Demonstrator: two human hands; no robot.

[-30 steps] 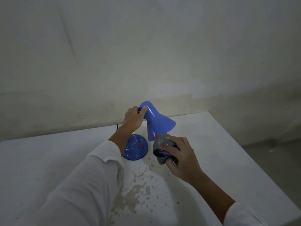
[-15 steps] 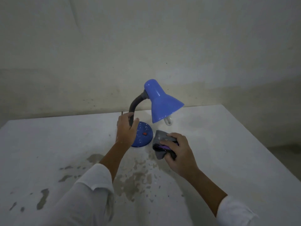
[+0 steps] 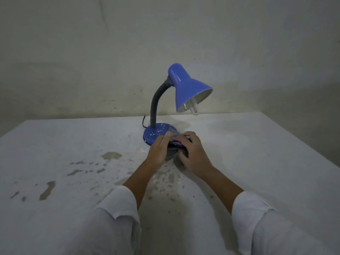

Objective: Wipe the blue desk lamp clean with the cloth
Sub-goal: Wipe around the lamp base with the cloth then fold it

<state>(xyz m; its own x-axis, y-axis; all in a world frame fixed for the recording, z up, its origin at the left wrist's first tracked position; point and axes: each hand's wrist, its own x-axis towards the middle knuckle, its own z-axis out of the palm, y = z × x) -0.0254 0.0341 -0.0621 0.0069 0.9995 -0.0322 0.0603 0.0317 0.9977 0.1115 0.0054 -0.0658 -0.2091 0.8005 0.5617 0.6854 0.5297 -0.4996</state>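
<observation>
Left hand (image 3: 157, 151) has left the lamp neck and joined the right hand (image 3: 193, 153).
Both grip the cloth (image 3: 173, 144) at the blue desk lamp's (image 3: 185, 89) base, 5 o'clock edge.

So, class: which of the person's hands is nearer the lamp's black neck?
Left. The left hand lies against the blue base just below the neck; the right hand sits further right, past the cloth both hold.

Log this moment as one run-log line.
left hand: on cloth | right hand: gripping cloth | lamp: upright, untouched | base: speckled
</observation>
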